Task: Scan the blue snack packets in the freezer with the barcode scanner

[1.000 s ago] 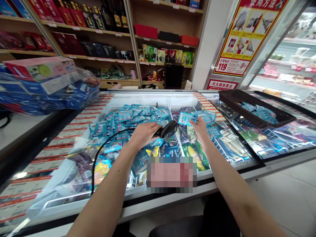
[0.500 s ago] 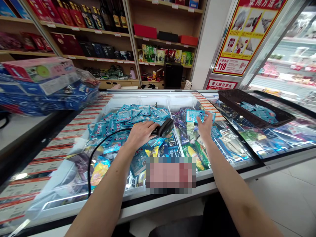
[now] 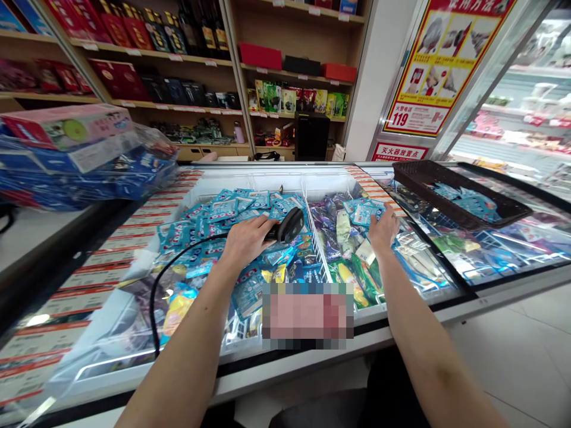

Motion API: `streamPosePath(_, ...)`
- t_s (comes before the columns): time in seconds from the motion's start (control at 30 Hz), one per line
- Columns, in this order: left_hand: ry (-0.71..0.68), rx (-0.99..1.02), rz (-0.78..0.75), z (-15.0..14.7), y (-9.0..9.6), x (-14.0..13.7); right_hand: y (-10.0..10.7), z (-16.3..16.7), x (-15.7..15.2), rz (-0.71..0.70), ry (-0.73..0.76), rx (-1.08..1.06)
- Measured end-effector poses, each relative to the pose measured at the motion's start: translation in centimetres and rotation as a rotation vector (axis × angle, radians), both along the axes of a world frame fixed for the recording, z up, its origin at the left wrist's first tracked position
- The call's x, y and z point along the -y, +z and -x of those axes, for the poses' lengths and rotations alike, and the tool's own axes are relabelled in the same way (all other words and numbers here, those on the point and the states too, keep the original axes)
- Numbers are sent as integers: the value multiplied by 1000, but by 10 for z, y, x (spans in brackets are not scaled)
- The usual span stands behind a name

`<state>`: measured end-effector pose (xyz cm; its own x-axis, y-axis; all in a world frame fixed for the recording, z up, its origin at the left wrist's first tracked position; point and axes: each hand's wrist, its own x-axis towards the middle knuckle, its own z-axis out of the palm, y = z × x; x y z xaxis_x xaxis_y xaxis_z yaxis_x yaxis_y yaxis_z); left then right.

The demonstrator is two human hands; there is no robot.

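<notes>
My left hand (image 3: 247,241) is wrapped round the handle of a black barcode scanner (image 3: 291,226), held above a large heap of blue ice-pop packets (image 3: 223,209) in the chest freezer. The scanner's black cord (image 3: 157,291) loops down toward the front. Over the right-hand section, my right hand (image 3: 384,229) has its fingers apart beside a small group of the same blue packets (image 3: 363,213). These packets lie on purple and green bagged goods (image 3: 342,229). Whether the fingertips touch a packet is hard to make out.
A white wire divider (image 3: 316,238) separates the freezer sections. On the glass to the right stands a dark brown basket (image 3: 504,208) with more blue packets. Plastic-wrapped boxes (image 3: 80,154) are stacked at the left. Behind are stocked shelves (image 3: 178,107).
My right hand has let go of the blue packet it held up and moved slightly right and down. The scanner in my left hand has shifted slightly left.
</notes>
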<state>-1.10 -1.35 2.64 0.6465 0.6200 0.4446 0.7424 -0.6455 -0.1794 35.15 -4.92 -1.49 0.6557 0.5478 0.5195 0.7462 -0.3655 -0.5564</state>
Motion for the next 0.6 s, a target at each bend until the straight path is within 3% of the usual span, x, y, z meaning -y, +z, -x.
streamPosePath(0.13,3,20,2,0,0,1,2,5,3,11,-65,70)
streamPosePath(0.3,28,27,-7,1,1,1,4,15,6,128,134,189)
streamPosePath(0.4,33,31,-10,2,2,1,3,15,5,183,161,215)
streamPosePath(0.6,49,19,-11,4,3,0,-1,18,3,104,189,244)
